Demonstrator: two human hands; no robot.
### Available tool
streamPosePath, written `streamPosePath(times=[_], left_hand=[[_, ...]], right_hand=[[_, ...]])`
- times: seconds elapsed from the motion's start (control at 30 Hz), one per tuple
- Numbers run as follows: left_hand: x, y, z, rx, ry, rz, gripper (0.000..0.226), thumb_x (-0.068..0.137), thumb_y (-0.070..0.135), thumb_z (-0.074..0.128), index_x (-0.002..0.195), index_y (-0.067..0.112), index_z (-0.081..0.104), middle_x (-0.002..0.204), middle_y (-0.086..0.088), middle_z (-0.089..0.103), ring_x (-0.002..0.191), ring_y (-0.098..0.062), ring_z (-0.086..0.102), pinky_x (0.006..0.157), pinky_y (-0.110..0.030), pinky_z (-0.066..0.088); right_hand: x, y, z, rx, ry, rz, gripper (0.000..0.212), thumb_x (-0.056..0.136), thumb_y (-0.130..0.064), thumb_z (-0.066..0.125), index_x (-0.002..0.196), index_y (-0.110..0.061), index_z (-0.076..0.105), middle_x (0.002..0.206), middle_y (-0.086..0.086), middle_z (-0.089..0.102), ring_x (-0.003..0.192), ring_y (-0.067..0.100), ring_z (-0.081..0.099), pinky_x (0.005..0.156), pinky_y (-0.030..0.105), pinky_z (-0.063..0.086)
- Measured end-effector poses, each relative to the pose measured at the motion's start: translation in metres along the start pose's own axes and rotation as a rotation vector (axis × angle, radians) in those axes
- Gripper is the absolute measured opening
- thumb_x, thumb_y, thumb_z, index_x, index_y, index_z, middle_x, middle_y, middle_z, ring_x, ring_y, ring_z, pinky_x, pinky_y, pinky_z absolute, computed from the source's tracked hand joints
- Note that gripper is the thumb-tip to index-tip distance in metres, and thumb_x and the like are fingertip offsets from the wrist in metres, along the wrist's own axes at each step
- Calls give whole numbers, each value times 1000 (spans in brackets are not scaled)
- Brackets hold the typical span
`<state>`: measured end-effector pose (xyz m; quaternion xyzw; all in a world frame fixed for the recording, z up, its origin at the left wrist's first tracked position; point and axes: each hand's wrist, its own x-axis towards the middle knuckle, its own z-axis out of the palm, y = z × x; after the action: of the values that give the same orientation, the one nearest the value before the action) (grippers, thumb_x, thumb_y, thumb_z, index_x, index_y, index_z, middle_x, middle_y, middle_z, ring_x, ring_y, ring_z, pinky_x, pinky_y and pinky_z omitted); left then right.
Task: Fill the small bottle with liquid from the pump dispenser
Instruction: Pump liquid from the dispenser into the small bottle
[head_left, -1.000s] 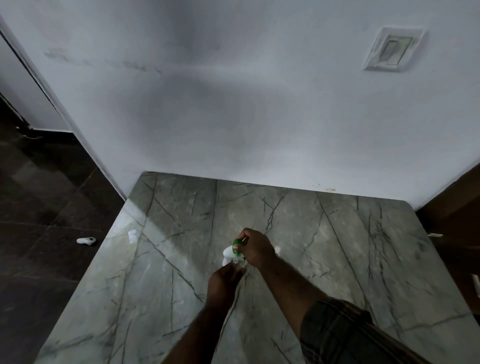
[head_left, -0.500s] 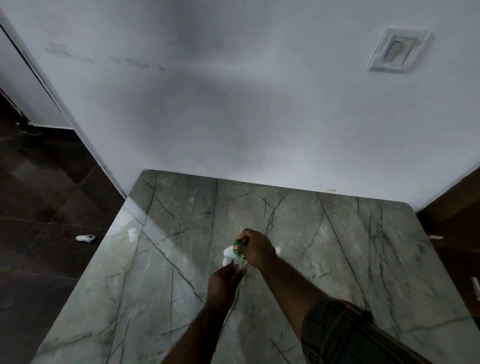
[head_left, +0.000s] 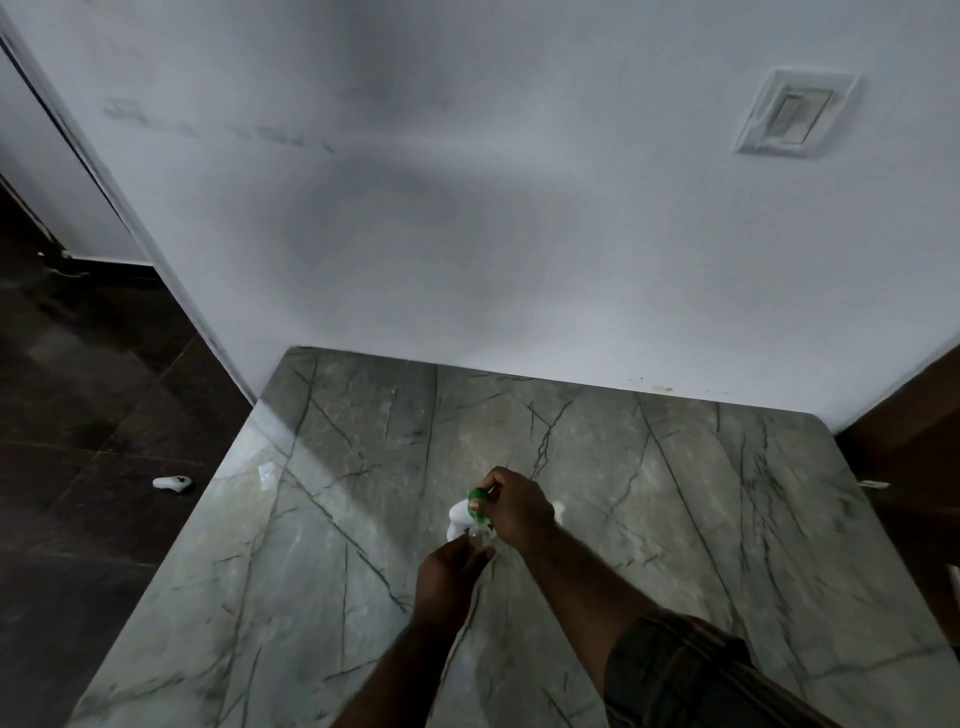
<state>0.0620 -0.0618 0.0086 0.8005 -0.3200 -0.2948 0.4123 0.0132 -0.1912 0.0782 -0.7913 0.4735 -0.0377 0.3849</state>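
My right hand is closed over the top of the pump dispenser, whose white head and green collar show at the hand's left edge. Just below the spout, my left hand is wrapped around the small clear bottle; only its upper part shows above my fingers. The bottle's mouth sits right under the white nozzle. Both stand over the middle of the grey-green marble table. The dispenser's body is hidden by my hands.
A white wall rises directly behind the table, with a switch plate at the upper right. A small white scrap lies near the table's left edge. A white object lies on the dark floor at left. A small white thing peeks out right of my wrist.
Both hands have kept their grip and place on the dispenser and bottle. The view has tilted up very slightly; nothing else has visibly changed.
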Motion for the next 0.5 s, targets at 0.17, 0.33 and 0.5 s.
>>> streamPosePath(times=[0.17, 0.33, 0.5], left_hand=[[-1, 3, -2, 3, -1, 11, 12, 89, 35, 67, 90, 25, 73, 65, 12, 63, 59, 6, 57, 57, -10, 39], [-1, 9, -4, -31, -13, 12, 10, 91, 29, 66, 95, 24, 73, 69, 14, 64, 63, 12, 59, 59, -5, 42], [-1, 1, -1, -43, -19, -17, 13, 89, 33, 67, 96, 25, 74, 74, 12, 69, 66, 5, 61, 64, -10, 43]], right_hand=[[2, -5, -3, -12, -15, 9, 15, 80, -28, 74, 81, -30, 60, 95, -8, 70, 92, 13, 65, 86, 37, 54], [3, -5, -2, -17, 3, 6, 13, 82, -28, 74, 88, -27, 63, 98, -6, 70, 94, 15, 65, 87, 38, 54], [0, -1, 4, -29, 23, 13, 14, 84, -30, 72, 94, -25, 64, 100, -6, 69, 95, 15, 64, 88, 39, 54]])
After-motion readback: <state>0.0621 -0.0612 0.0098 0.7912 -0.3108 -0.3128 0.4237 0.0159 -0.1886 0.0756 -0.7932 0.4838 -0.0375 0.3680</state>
